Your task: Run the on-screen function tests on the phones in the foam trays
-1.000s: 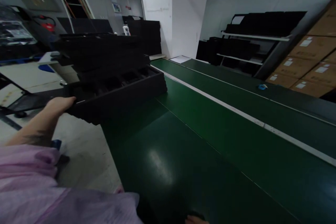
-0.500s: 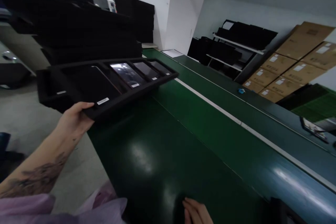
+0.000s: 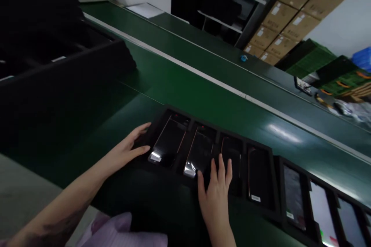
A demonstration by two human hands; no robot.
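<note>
Directly under both open grips, the black tray (image 3: 245, 150): left hand (image 3: 125, 153) at its end, right hand (image 3: 216, 193) mid-rim.

The right hand (image 3: 216, 191) covers the lower part of one slot in the black tray (image 3: 232, 134). A second tray (image 3: 305, 204) runs off the lower right edge, and the phones' white labels (image 3: 155, 157) are too small to read.

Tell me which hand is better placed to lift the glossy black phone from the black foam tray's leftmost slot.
Probably left: the left hand rests on the black foam tray, beside that glossy black phone; the right hand lies further right.
</note>
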